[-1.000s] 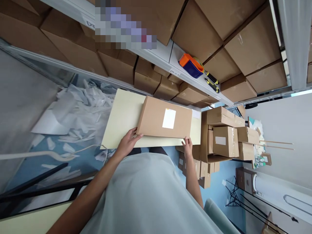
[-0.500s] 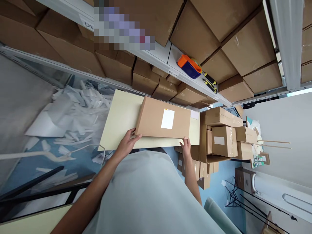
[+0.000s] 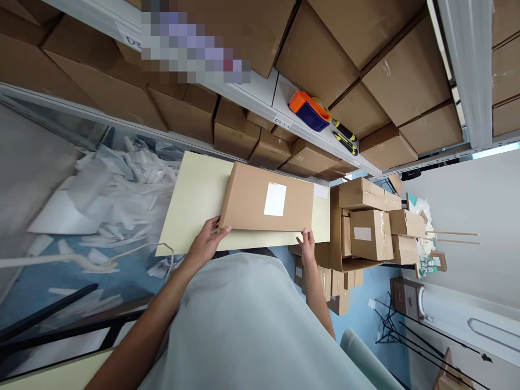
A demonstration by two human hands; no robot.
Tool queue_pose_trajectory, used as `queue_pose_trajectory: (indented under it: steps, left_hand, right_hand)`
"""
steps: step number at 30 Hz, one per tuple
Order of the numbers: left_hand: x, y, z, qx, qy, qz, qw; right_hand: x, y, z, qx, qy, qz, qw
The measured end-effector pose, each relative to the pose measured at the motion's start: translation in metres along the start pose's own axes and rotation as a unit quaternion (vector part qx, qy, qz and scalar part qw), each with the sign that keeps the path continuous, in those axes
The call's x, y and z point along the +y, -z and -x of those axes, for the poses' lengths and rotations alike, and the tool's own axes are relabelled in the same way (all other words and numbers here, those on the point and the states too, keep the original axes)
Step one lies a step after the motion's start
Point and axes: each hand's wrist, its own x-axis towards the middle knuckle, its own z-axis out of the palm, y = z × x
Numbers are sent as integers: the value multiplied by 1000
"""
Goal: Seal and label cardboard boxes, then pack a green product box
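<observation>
A long, flat cardboard box [image 3: 247, 200] with a white label [image 3: 275, 199] on its top face lies over the pale yellow tabletop [image 3: 195, 189]. My left hand [image 3: 206, 241] grips its near left corner, thumb along the front edge and fingers partly hidden beneath. At the near right corner my right hand [image 3: 307, 244] holds the box with its fingertips. Both hands are closed on the box. Whether its underside rests fully on the table I cannot tell.
Shelving with many cardboard boxes [image 3: 320, 49] rises behind the table. An orange and blue tape dispenser [image 3: 309, 111] and yellow-black cutters [image 3: 344, 135] lie on a shelf. Stacked boxes [image 3: 369, 235] stand to the right. White packing scraps [image 3: 125, 179] are heaped at left.
The whole view has shifted slightly, with the scene sliding a little left. My hands keep the same hold on the box, which stays in about the same place on the table.
</observation>
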Motion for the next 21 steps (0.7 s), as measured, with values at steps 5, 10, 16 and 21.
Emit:
queue_pose_trajectory:
  steps: [5, 10, 16, 21]
  left_hand:
    - [1, -2, 2, 20, -2, 13, 1000]
    - [5, -2, 4, 19, 0, 21, 1000]
    - [2, 1, 1, 13, -8, 17, 1000]
    - [-4, 1, -3, 20, -8, 11, 1000]
  right_hand:
    - [0, 2, -1, -2, 3, 20, 1000]
    - [2, 1, -1, -5, 13, 24, 1000]
    - [-2, -2, 2, -2, 17, 26, 1000]
    - [-8, 0, 0, -13, 23, 51, 998]
